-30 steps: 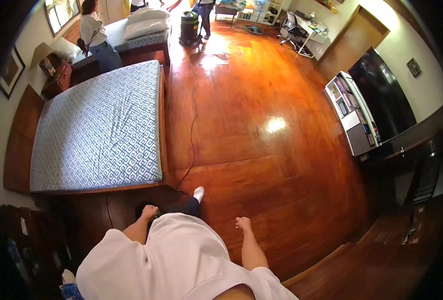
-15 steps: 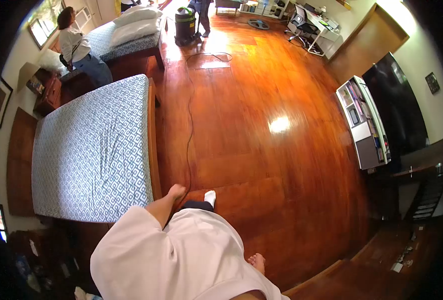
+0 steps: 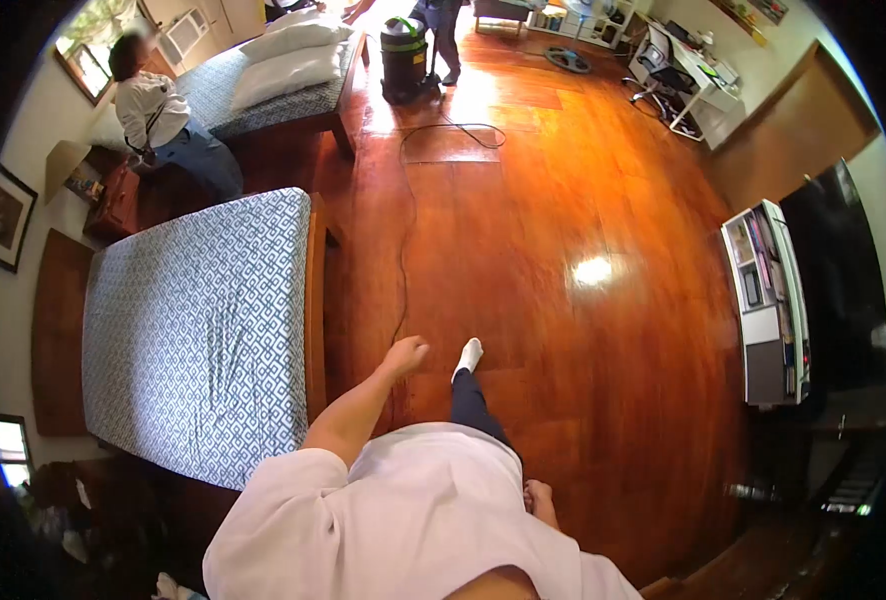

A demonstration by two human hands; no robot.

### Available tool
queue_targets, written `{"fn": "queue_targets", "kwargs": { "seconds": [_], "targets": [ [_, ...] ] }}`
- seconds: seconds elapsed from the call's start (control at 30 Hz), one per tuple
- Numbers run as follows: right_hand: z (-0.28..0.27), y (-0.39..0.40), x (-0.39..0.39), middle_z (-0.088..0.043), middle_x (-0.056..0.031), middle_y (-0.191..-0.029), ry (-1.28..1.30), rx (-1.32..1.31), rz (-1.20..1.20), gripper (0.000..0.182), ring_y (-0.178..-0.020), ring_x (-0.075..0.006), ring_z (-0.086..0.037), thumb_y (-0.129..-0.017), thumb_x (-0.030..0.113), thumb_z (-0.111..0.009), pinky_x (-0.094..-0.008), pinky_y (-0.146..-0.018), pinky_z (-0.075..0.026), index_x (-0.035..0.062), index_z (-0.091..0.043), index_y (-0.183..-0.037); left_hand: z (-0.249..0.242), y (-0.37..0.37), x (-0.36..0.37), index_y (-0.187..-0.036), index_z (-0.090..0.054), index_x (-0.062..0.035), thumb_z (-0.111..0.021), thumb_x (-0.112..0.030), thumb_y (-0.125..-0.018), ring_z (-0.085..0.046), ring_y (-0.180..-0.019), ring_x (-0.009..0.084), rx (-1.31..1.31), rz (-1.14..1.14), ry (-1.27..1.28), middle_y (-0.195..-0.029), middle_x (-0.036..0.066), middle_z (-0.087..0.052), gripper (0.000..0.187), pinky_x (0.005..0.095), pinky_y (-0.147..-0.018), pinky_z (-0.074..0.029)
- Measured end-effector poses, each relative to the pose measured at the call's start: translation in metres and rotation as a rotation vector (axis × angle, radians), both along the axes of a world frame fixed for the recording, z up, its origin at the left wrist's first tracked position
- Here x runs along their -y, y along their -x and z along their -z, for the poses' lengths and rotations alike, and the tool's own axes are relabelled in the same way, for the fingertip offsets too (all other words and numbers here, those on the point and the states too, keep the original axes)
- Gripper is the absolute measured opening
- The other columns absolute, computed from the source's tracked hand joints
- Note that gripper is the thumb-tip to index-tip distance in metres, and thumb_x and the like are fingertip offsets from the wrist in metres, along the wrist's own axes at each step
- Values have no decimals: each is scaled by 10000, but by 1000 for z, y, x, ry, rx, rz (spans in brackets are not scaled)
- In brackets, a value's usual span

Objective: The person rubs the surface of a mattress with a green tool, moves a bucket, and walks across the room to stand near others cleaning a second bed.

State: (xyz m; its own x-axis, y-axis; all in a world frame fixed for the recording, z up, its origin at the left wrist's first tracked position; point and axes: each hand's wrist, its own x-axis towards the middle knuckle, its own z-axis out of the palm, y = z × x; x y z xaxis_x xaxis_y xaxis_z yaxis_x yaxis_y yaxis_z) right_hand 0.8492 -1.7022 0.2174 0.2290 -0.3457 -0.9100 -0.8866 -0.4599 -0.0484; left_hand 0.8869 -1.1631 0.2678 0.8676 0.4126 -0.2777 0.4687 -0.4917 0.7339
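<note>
My left hand hangs in front of me above the wooden floor, fingers curled; whether anything is in it cannot be made out. A dark cable runs along the floor and passes beside that hand. Low at my right side, my right hand is partly hidden by my white shirt, its fingers bent. My foot in a white sock is stretched forward on the floor. To the left lies a bed with a blue and white patterned cover.
A person stands between the beds at the upper left. Another person in dark trousers is beside a black vacuum. At right are a white shelf unit and black screen; a desk stands at upper right.
My left hand has moved up and to the right in view. The socked foot reaches farther forward, with more leg showing. The room has shifted right and down in view.
</note>
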Motion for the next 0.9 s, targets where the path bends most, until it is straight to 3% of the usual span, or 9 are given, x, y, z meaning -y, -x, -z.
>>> {"fn": "queue_targets", "kwargs": {
  "seconds": [0.1,0.17,0.2,0.33,0.47,0.67,0.73,0.87,0.9],
  "targets": [
    [40,-110,-4,-639,-171,-641,-64,-157,39,310,-488,-303,-599,-914,253,-543,-476,-481,-471,-14,-673,-826,35,68,-48,-991,-731,20,-546,-330,-897,-653,-1081,446,-295,-198,-27,-1097,263,-708,407,515,-955,-505],
    [50,-212,-33,-643,-214,-613,-152,-364,-395,371,-473,-346,-594,-919,221,-439,-522,-475,-483,-36,-657,-765,68,128,-70,-823,-714,-9,-558,-180,-878,-681,-631,311,-476,-725,484,-753,177,-711,237,427,-579,-533],
    [34,-253,-68,-649,-235,-613,-27,-59,-286,345,-501,-374,-622,-887,173,-453,-525,-495,-514,-32,-666,-708,28,134,-73,-779,-686,-41,-551,-154,-891,-592,-495,204,-522,-809,533,-684,94,-662,208,348,-446,-447],
    [-33,-445,-214,-609,-187,-531,27,297,-742,404,-499,-293,-636,-899,235,-523,-435,-496,-510,-6,-608,-586,19,177,-81,-788,-632,-71,-549,-174,-916,-541,-459,177,-414,-1086,410,-635,46,-612,184,354,-399,-390],
    [-50,-586,-360,-586,-94,-562,-277,746,-704,316,-488,-210,-578,-914,236,-590,-398,-454,-420,55,-583,-655,21,146,-52,-786,-645,-116,-552,-128,-926,-573,-503,181,-399,-1402,734,-648,62,-614,169,346,-424,-435],
    [-75,-658,-523,-684,-150,-695,-200,991,-885,341,-612,-244,-673,-907,323,-639,-412,-584,-515,-6,-691,-833,84,41,-52,-759,-681,-116,-590,-165,-875,-634,-545,223,-550,-577,234,-672,83,-665,155,393,-484,-494],
    [-87,-655,-544,-740,-232,-1048,-128,804,-999,441,-1002,-407,-708,-882,426,-623,-513,-876,-540,23,-744,-1013,105,-3,-90,-750,-692,-116,-603,-177,-858,-655,-559,237,-550,-406,121,-680,90,-682,153,408,-503,-513],
    [-22,-654,-503,-749,-226,-1054,79,472,-1087,459,-980,-398,-715,-883,425,-574,-501,-868,-544,12,-742,-993,128,-107,-233,-732,-716,-116,-629,-202,-824,-695,-588,266,-430,-4,-274,-696,104,-716,153,439,-543,-552],
    [-36,-652,-488,-756,-228,-977,-54,207,-1054,484,-818,-375,-731,-867,410,-555,-462,-816,-568,-26,-733,-977,133,-140,-279,-728,-722,-116,-635,-208,-816,-705,-595,273,-378,112,-450,-701,108,-725,154,447,-553,-562]
  ]
}}
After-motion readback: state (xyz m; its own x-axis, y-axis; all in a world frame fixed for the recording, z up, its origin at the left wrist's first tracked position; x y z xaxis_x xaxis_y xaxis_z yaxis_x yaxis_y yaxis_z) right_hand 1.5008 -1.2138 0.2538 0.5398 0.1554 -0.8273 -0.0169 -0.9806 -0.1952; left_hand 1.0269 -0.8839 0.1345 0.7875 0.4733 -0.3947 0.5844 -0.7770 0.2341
